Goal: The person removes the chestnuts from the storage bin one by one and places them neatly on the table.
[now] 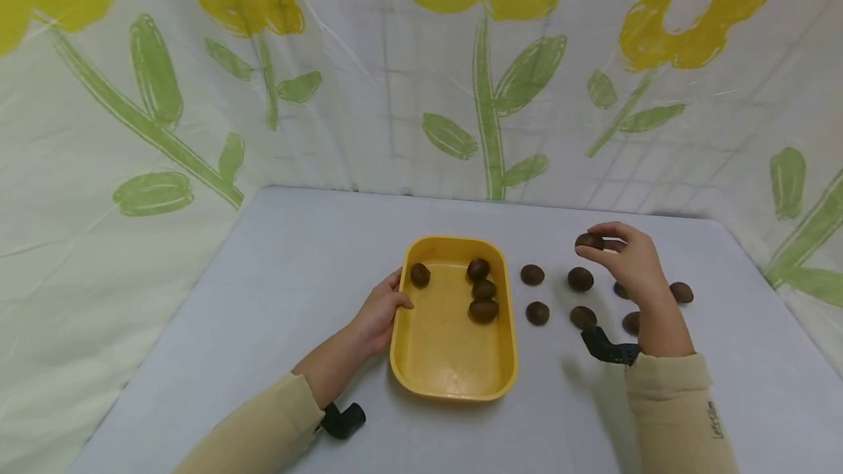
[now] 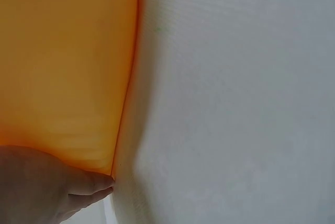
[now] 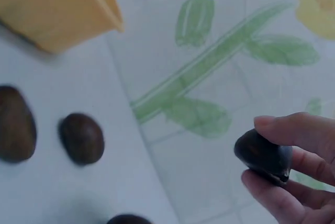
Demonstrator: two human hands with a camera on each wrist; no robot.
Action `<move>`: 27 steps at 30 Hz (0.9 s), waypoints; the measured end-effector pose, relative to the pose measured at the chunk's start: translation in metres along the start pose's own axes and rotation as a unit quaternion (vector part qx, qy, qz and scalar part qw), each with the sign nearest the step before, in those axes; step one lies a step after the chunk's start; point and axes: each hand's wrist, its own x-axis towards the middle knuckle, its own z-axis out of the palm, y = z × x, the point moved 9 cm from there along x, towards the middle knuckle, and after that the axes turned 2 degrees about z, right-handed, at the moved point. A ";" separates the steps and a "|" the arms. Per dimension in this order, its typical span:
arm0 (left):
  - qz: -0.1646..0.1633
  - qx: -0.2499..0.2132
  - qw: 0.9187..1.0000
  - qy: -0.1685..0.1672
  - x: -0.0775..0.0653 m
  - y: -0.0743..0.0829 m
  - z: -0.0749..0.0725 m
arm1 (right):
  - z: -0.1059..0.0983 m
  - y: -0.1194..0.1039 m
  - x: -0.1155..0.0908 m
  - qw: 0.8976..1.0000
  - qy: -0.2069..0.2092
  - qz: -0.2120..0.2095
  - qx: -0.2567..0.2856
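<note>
A yellow plastic tray [image 1: 454,379] stands at the middle of the table, holding several dark brown chestnuts [image 1: 484,311]. My left hand [image 1: 377,319] grips the tray's left side, thumb over the rim; the left wrist view shows the hand [image 2: 36,187] against the yellow wall. To the right of the tray, my right hand [image 1: 634,262] pinches one chestnut [image 1: 588,241] between thumb and fingertips, raised above the table. In the right wrist view this chestnut [image 3: 261,153] shows a pointed end. Beneath and around the right hand lie more chestnuts [image 1: 580,279] in rough rows, some partly hidden.
The table [image 1: 296,254] has a white cover. Behind it hangs a white sheet [image 1: 369,108] with painted yellow flowers and green leaves. A black wrist mount [image 1: 345,421] sits on the left arm, another mount [image 1: 609,348] on the right.
</note>
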 end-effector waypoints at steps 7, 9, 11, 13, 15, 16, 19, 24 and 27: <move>0.004 0.003 1.000 0.002 0.001 0.001 0.000 | -0.014 0.029 -0.009 0.998 0.057 0.028 0.002; 0.001 0.003 1.000 0.004 0.001 0.000 0.000 | -0.018 0.036 -0.011 0.997 0.066 0.036 0.008; 0.001 0.001 1.000 0.004 0.001 0.000 0.000 | -0.022 0.043 -0.014 0.996 0.077 0.046 0.017; 0.002 0.002 1.000 0.004 0.001 -0.001 0.000 | -0.028 0.049 -0.016 0.994 0.085 0.057 0.028; 0.005 0.003 1.000 0.001 0.001 -0.001 0.001 | -0.033 0.056 -0.020 0.992 0.093 0.073 0.034; 0.007 0.003 1.000 -0.001 0.001 0.000 0.001 | -0.035 0.061 -0.022 0.991 0.099 0.080 0.034; 0.008 0.002 1.000 -0.003 0.002 -0.001 0.002 | -0.042 0.076 -0.029 0.987 0.115 0.108 0.035; 0.004 0.002 1.000 0.005 0.002 -0.001 0.001 | -0.053 0.103 -0.042 0.974 0.153 0.147 0.076; 0.000 0.003 1.000 0.012 0.001 -0.001 -0.001 | -0.060 0.116 -0.048 0.966 0.167 0.164 0.109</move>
